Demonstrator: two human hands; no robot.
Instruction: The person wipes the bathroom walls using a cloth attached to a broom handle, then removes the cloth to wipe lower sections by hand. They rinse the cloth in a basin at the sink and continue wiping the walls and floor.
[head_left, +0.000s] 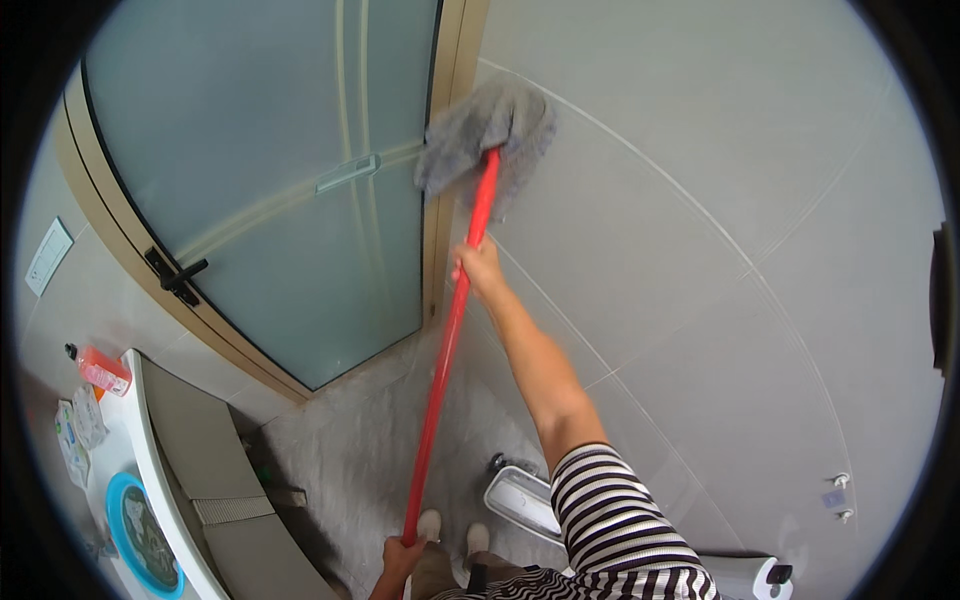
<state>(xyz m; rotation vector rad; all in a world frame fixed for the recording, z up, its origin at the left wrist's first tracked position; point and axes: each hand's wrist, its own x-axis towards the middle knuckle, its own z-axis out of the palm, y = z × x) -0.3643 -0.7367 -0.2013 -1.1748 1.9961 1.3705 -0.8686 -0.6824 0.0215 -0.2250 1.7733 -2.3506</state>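
Observation:
A mop with a red pole (442, 375) and a grey cloth-strand head (502, 127) is raised, its head against the tiled wall beside the door frame. The upper part of the pole, a little below the mop head, is in my right hand (478, 268). Low in the picture, my left hand (402, 557) grips the pole near its lower end, in front of my legs. The mop head looks slightly blurred and overlaps the edge of the door frame (446, 82).
Left is a frosted glass door (300, 247) with a black handle (180, 277). A white sink counter (139, 420) holds a pink bottle (103, 371), packets and a blue basin (120, 517). A white tray-like container (525, 499) stands on the floor. Wall hooks (841, 480) are at lower right.

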